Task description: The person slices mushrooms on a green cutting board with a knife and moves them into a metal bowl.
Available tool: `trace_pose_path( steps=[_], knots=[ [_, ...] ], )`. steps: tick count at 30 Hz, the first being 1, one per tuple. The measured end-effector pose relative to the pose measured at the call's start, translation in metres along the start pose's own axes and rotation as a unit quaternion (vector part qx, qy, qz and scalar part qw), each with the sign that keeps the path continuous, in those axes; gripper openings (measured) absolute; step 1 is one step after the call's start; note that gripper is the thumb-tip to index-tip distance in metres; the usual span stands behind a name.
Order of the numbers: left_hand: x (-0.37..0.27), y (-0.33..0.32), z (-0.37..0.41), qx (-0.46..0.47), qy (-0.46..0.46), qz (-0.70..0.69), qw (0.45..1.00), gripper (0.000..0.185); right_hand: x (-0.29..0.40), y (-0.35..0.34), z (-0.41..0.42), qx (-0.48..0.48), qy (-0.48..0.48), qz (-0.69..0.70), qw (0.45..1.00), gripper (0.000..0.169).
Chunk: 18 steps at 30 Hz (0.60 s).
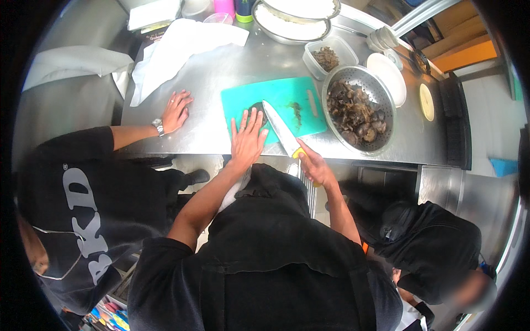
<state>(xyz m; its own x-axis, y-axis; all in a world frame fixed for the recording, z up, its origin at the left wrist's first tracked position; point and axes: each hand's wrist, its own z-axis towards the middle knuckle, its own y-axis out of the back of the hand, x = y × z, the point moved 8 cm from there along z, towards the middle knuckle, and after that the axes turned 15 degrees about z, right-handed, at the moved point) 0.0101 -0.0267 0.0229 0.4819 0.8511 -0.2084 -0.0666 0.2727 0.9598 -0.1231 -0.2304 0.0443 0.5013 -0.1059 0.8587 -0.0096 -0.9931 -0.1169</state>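
My left hand (pixel 248 138) lies flat with fingers spread over a dark mushroom (pixel 257 108) on the green cutting board (pixel 277 89). In my right hand (pixel 315 164) is the yellow handle of a chef's knife (pixel 283 129). Its blade points away from me across the board, the tip just right of the mushroom. Brown scraps (pixel 295 112) lie on the board's right half. Beside the board at the right stands a perforated metal colander (pixel 387 97) with many dark, wet-looking mushrooms (pixel 358 113). Behind it, a clear plastic container (pixel 308 56) holds sliced brown pieces (pixel 326 59).
A co-worker's hand (pixel 176 112) rests on the steel table (pixel 207 89) at the left, near a white cloth (pixel 178 49). Metal bowls of white food (pixel 285 36), a white oval plate (pixel 387 76) and stacked bowls (pixel 381 39) stand farther back. Another person (pixel 439 244) bends at the right.
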Motion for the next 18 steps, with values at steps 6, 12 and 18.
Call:
trace_pose_path(
  steps=[6,12,18],
  knots=[
    [-0.004,-0.001,0.002,-0.008,0.002,0.002,1.0,0.063,-0.001,-0.006,0.009,-0.007,0.011,-0.019,1.0,0.061],
    [-0.005,0.0,0.003,-0.001,-0.003,0.016,1.0,0.064,0.012,-0.019,0.037,-0.015,0.025,-0.017,0.999,0.059],
    [-0.006,0.0,0.002,0.011,-0.003,0.03,0.999,0.065,0.008,-0.019,0.034,-0.001,0.018,-0.018,1.0,0.059]
  ],
)
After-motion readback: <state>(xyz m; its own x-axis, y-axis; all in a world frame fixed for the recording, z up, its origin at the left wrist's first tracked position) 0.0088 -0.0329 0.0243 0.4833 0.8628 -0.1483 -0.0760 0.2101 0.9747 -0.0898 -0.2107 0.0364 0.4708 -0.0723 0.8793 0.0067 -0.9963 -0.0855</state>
